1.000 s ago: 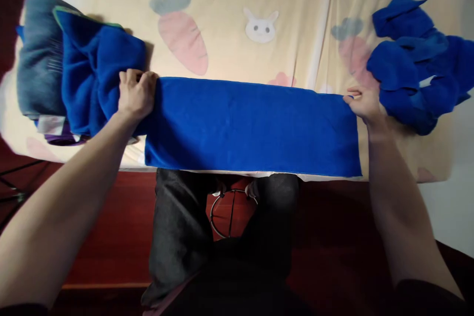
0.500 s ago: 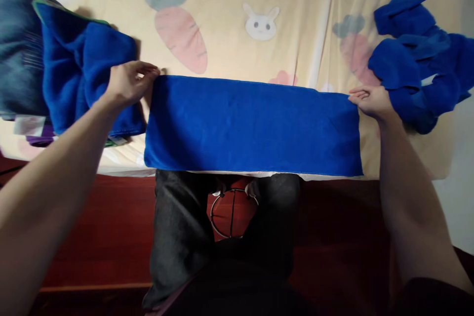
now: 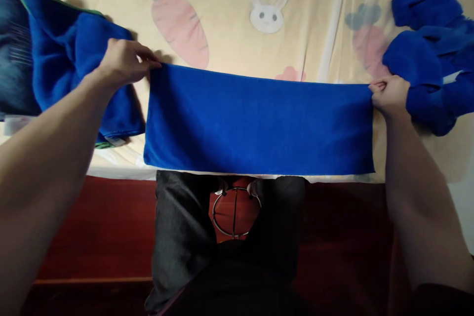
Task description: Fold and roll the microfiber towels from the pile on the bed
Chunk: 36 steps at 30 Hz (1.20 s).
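Note:
A blue rectangular cloth (image 3: 259, 123) lies stretched out wide along the front edge of the patterned bed cover (image 3: 229, 39). Its top left corner is pinched between the thumb and fingers of my left hand (image 3: 128, 61). At the top right corner, my right hand (image 3: 391, 95) is closed on the cloth's edge. The upper edge runs nearly straight between both hands, and the surface looks mostly smooth, with faint creases at the left.
A folded blue cloth with green trim (image 3: 81, 44) lies at the left, on dark blue fabric (image 3: 15, 49). Crumpled blue cloths (image 3: 425, 64) are heaped at the right. Below the edge are my legs in dark trousers (image 3: 181, 237) and a round metal stool ring (image 3: 235, 212).
My right hand has moved right and its fingers have closed more on the corner. The cloth's upper edge looks tauter. The view has shifted slightly.

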### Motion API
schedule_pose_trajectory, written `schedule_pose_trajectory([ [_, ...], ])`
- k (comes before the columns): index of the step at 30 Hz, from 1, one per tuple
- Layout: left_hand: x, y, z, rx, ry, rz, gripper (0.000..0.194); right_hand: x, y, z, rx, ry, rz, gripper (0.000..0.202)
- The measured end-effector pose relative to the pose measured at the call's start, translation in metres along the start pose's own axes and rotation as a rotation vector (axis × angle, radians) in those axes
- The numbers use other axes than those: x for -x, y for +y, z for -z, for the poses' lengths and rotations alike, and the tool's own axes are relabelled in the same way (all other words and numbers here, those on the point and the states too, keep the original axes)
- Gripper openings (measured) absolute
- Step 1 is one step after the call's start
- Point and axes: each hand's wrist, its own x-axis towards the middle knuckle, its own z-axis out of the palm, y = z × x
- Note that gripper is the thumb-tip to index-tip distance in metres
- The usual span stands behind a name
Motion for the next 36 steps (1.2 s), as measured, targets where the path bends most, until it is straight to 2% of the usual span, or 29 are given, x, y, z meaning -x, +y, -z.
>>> schedule_pose_trajectory([
  [4,-0.014,0.006,-0.007,-0.036,-0.031,0.051,0.094,-0.004,-0.003,-0.003,0.023,0.063,-0.178,0.025],
  [7,-0.023,0.006,-0.013,-0.006,0.002,0.112,0.094,-0.007,-0.011,-0.005,0.068,0.107,-0.266,0.027],
  [10,-0.027,0.005,-0.018,0.028,0.036,0.174,0.083,-0.007,-0.022,-0.003,0.080,0.097,-0.338,0.030],
  [12,-0.026,0.011,-0.022,0.037,0.102,0.224,0.070,-0.005,-0.034,-0.001,0.067,0.094,-0.395,0.033],
  [14,-0.020,0.027,-0.029,0.049,0.189,0.223,0.060,0.002,-0.053,0.000,0.028,0.119,-0.393,0.037],
  [16,-0.011,0.054,-0.042,0.051,0.207,0.120,0.059,0.014,-0.084,-0.002,-0.040,0.160,-0.266,0.043],
  [18,0.000,0.090,-0.061,0.039,0.130,-0.058,0.069,0.033,-0.125,-0.009,-0.134,0.165,-0.023,0.047],
  [21,0.016,0.147,-0.095,0.065,0.046,-0.292,0.078,0.068,-0.195,-0.030,-0.262,0.027,0.384,0.056],
  [23,0.026,0.173,-0.113,0.102,0.047,-0.344,0.079,0.086,-0.228,-0.047,-0.337,-0.065,0.531,0.061],
  [25,0.033,0.180,-0.121,0.119,0.064,-0.309,0.079,0.093,-0.237,-0.059,-0.352,-0.110,0.547,0.065],
  [26,0.036,0.176,-0.120,0.121,0.078,-0.270,0.078,0.093,-0.231,-0.063,-0.343,-0.116,0.526,0.065],
  [28,0.040,0.154,-0.111,0.117,0.112,-0.174,0.078,0.087,-0.199,-0.065,-0.303,-0.100,0.450,0.065],
  [33,0.041,0.088,-0.078,0.087,0.169,0.021,0.078,0.063,-0.069,-0.052,-0.209,0.027,0.153,0.063],
  [36,0.037,0.073,-0.066,0.089,0.127,0.070,0.077,0.054,-0.019,-0.044,-0.169,0.068,-0.001,0.066],
])
